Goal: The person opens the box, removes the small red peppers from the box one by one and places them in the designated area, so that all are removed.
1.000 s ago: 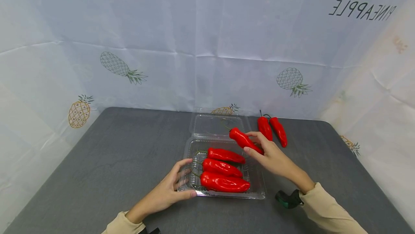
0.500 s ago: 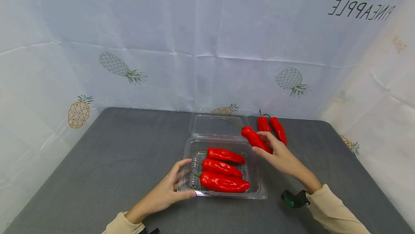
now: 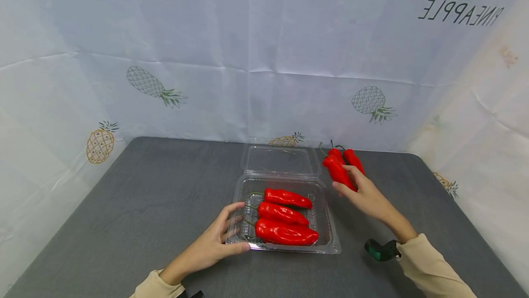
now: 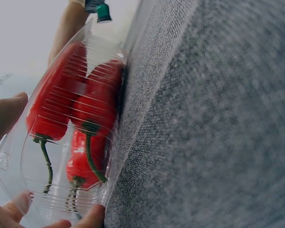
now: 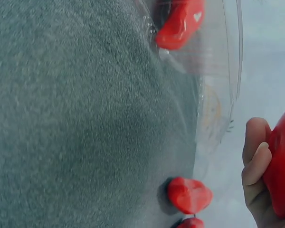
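Observation:
My right hand point(image 3: 369, 200) grips a long red pepper point(image 3: 339, 172) above the table, right of a clear plastic clamshell box point(image 3: 328, 236). In the right wrist view that pepper point(image 5: 282, 161) lies between thumb and fingers, partly cut off by the frame. My left hand point(image 3: 212, 240) holds the box's left side, thumb at the front rim and fingers along the wall. Three red peppers lie side by side in the box, stems to the left: a back one point(image 3: 288, 198), a middle one point(image 3: 283, 213) and a front one point(image 3: 286, 232).
Two more red peppers lie at the table's back right; one point(image 3: 335, 153) is partly hidden by the held pepper, the other point(image 3: 354, 160) by my right hand. The box's open lid point(image 3: 281, 160) leans back toward the pineapple-print cloth point(image 3: 264, 59). Grey table point(image 3: 165, 197) surrounds the box.
My right hand has carried its pepper rightward, away from over the box to the front of the two loose peppers, turning it steeper. The left hand and the box have stayed in place.

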The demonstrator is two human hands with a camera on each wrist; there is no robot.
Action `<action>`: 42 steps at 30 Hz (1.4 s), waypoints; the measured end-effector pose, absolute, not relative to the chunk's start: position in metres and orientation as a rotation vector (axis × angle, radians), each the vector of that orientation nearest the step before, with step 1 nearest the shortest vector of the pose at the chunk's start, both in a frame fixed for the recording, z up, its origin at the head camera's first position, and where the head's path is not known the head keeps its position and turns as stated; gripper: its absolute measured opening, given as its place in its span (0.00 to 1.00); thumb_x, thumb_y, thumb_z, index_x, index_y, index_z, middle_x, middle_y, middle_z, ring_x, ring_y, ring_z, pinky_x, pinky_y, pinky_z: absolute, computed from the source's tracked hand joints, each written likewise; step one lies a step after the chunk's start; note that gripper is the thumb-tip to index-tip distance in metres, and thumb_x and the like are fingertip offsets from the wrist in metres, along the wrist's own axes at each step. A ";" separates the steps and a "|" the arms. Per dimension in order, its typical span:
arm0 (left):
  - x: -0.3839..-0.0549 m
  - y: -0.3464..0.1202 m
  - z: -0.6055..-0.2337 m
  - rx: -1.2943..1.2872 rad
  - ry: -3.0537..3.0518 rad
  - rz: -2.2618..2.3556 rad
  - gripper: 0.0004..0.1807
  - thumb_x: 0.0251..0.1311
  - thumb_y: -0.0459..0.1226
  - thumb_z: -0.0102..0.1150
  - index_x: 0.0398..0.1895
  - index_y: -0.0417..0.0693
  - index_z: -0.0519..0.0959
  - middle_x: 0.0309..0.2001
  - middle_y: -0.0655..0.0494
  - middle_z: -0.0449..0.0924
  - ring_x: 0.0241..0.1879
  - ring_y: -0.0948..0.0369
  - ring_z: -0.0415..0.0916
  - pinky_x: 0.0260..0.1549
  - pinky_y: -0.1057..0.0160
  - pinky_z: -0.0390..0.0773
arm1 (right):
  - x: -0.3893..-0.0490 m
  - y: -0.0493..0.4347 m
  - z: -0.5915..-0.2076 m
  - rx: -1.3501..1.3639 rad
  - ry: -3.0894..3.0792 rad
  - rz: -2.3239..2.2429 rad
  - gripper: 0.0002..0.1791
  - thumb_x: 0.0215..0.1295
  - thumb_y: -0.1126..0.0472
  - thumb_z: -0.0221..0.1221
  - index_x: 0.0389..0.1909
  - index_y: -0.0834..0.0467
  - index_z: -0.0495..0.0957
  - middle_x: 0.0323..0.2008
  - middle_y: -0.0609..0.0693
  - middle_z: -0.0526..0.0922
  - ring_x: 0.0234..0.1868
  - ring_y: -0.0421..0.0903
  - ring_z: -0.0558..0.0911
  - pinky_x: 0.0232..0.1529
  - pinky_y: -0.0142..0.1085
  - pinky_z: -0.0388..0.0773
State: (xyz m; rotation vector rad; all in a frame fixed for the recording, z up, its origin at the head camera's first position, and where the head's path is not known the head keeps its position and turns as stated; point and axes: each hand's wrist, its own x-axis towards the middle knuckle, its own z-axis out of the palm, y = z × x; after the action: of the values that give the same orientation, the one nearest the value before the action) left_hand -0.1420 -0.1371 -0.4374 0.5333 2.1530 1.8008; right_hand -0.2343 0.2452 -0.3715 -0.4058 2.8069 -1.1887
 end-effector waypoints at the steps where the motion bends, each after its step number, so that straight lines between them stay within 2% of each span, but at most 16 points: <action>1: -0.142 -0.137 -0.437 0.536 2.152 1.802 0.47 0.60 0.37 0.68 0.75 0.46 0.49 0.78 0.43 0.45 0.75 0.37 0.51 0.69 0.42 0.64 | -0.235 0.247 -0.372 -0.402 2.803 -1.193 0.35 0.71 0.51 0.57 0.69 0.66 0.56 0.41 0.59 0.80 0.38 0.51 0.81 0.33 0.35 0.79; 5: -0.142 -0.137 -0.437 0.536 2.151 1.804 0.47 0.60 0.37 0.68 0.75 0.45 0.49 0.78 0.42 0.45 0.75 0.37 0.51 0.69 0.42 0.64 | -0.238 0.254 -0.371 -0.380 2.758 -1.223 0.32 0.74 0.49 0.52 0.67 0.66 0.57 0.42 0.62 0.78 0.37 0.53 0.78 0.32 0.36 0.78; 10: -0.142 -0.137 -0.437 0.513 2.153 1.798 0.46 0.60 0.37 0.68 0.75 0.46 0.49 0.78 0.43 0.45 0.75 0.37 0.51 0.69 0.41 0.64 | -0.240 0.263 -0.368 -0.295 2.639 -1.287 0.32 0.78 0.48 0.43 0.72 0.65 0.51 0.55 0.64 0.70 0.44 0.54 0.76 0.37 0.40 0.80; 13: -0.142 -0.137 -0.437 0.507 2.155 1.797 0.46 0.60 0.37 0.68 0.75 0.47 0.49 0.78 0.43 0.46 0.75 0.37 0.51 0.69 0.41 0.64 | -0.242 0.268 -0.367 -0.259 2.615 -1.297 0.33 0.78 0.48 0.39 0.73 0.65 0.47 0.58 0.64 0.67 0.47 0.55 0.74 0.39 0.41 0.79; 22: -0.142 -0.137 -0.438 0.541 2.153 1.811 0.46 0.60 0.35 0.67 0.75 0.46 0.49 0.78 0.42 0.45 0.75 0.36 0.52 0.69 0.40 0.64 | -0.248 0.283 -0.369 -0.340 2.792 -1.237 0.38 0.77 0.48 0.48 0.73 0.69 0.47 0.63 0.70 0.65 0.53 0.64 0.77 0.43 0.41 0.82; 25: -0.143 -0.137 -0.438 0.549 2.148 1.817 0.46 0.60 0.35 0.67 0.75 0.45 0.49 0.78 0.41 0.45 0.75 0.36 0.52 0.69 0.39 0.64 | -0.250 0.288 -0.370 -0.314 2.834 -1.227 0.40 0.76 0.48 0.50 0.74 0.70 0.47 0.66 0.72 0.63 0.57 0.68 0.75 0.47 0.48 0.84; 29: -0.143 -0.137 -0.438 0.544 2.150 1.817 0.46 0.60 0.35 0.67 0.75 0.45 0.49 0.78 0.42 0.46 0.75 0.36 0.52 0.69 0.40 0.64 | -0.255 0.297 -0.372 -0.276 2.878 -1.212 0.41 0.75 0.47 0.51 0.74 0.69 0.46 0.68 0.73 0.60 0.61 0.72 0.72 0.52 0.59 0.81; 36: -0.143 -0.137 -0.438 0.542 2.146 1.815 0.46 0.60 0.35 0.67 0.75 0.46 0.49 0.78 0.42 0.45 0.75 0.37 0.51 0.69 0.40 0.64 | -0.262 0.308 -0.375 -0.234 2.936 -1.206 0.42 0.76 0.49 0.51 0.75 0.69 0.43 0.67 0.75 0.59 0.60 0.73 0.71 0.51 0.56 0.81; 42: -0.143 -0.137 -0.438 0.537 2.138 1.808 0.46 0.61 0.36 0.67 0.75 0.46 0.48 0.78 0.42 0.45 0.75 0.36 0.51 0.69 0.39 0.64 | -0.266 0.315 -0.378 -0.205 2.961 -1.177 0.38 0.78 0.51 0.47 0.75 0.69 0.44 0.67 0.77 0.58 0.60 0.74 0.69 0.55 0.65 0.76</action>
State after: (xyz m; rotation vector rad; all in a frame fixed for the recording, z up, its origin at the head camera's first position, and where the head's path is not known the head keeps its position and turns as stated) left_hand -0.1431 -0.1374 -0.4382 0.5373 2.1375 1.8078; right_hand -0.2661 0.3150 -0.3777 -0.2050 2.9608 -1.1766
